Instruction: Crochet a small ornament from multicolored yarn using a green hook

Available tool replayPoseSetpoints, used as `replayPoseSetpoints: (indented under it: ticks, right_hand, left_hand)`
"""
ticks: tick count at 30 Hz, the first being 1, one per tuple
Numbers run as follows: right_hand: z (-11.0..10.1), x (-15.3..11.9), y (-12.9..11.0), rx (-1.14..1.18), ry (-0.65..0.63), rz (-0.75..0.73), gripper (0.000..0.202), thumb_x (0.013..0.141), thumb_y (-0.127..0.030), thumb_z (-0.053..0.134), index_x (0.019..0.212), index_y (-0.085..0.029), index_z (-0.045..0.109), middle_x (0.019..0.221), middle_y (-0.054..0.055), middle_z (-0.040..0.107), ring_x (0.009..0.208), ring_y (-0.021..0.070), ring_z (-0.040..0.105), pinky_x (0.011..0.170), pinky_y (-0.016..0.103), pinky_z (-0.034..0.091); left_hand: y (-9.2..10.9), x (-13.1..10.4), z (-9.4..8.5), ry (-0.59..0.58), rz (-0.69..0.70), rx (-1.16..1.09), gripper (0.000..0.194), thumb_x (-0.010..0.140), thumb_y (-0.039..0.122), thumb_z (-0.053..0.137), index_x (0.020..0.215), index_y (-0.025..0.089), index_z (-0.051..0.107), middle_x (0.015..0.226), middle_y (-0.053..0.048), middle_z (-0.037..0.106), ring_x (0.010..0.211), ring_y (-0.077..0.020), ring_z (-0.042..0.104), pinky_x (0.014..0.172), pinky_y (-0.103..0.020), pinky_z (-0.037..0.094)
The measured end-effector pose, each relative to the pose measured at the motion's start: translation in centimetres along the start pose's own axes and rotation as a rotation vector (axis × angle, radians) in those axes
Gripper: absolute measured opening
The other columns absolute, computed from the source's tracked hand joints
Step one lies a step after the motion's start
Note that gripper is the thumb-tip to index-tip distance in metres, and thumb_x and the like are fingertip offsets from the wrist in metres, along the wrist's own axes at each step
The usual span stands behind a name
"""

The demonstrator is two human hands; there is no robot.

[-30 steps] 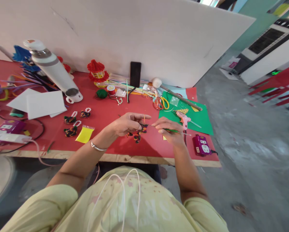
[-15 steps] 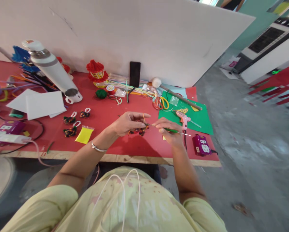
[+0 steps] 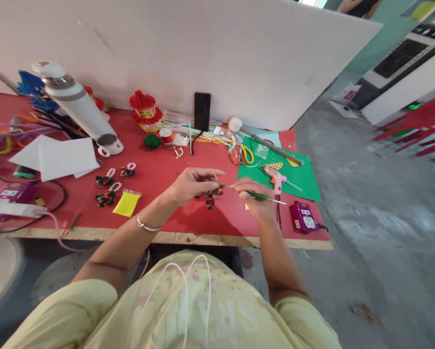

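Between thumb and fingers my left hand (image 3: 193,186) pinches a small dark multicoloured crochet piece (image 3: 210,196), which hangs below the fingertips. An orange strand of yarn (image 3: 215,175) runs up by the left index finger. My right hand (image 3: 256,198) is closed round the green grip of a crochet hook (image 3: 258,196). The hook's thin metal tip points left and meets the crochet piece at the left fingertips; its other end sticks out to the right. Fine stitches are too small to make out.
Several small crochet pieces with white bead loops (image 3: 106,198) lie left, beside a yellow packet (image 3: 127,202). A pink glue gun (image 3: 275,179) rests on green sheet (image 3: 304,186). A purple power box (image 3: 303,218) sits right. Behind stand a phone (image 3: 202,111) and a white flask (image 3: 72,104).
The crochet piece has turned a little and hangs slightly lower under the left fingers. Both hands keep nearly the same place and grip.
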State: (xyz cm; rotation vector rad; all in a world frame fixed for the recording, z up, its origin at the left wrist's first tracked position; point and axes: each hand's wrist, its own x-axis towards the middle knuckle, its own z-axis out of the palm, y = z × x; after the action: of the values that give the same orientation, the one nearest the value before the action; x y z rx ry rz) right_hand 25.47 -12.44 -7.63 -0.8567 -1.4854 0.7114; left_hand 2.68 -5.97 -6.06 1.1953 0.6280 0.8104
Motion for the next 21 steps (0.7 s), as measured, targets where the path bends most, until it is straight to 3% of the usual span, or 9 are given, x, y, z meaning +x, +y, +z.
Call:
replayPoseSetpoints:
  ticks: [16,21]
  right_hand:
    - [0.2,-0.3,-0.2,0.004,-0.018,0.033,0.008,0.090,-0.035,0.079,0.096,-0.034,0.085,0.093,0.002,0.086,0.088,0.0242,0.078,0.083,0.043,0.061]
    - [1.0,-0.7,0.7,0.069,0.012,0.098,0.015,0.089,-0.047,0.079,0.093,-0.033,0.085,0.091,0.003,0.086,0.089,0.0246,0.078,0.083,0.043,0.062]
  left_hand:
    - [-0.1,-0.2,0.0,0.010,0.047,0.098,0.043,0.075,0.035,0.092,0.112,0.016,0.084,0.083,-0.006,0.079,0.071,-0.0141,0.068,0.068,-0.027,0.053]
    - [0.4,-0.3,0.5,-0.009,-0.020,0.040,0.044,0.074,0.035,0.092,0.111,0.014,0.084,0.078,-0.005,0.076,0.064,-0.0129,0.065,0.059,-0.024,0.047]
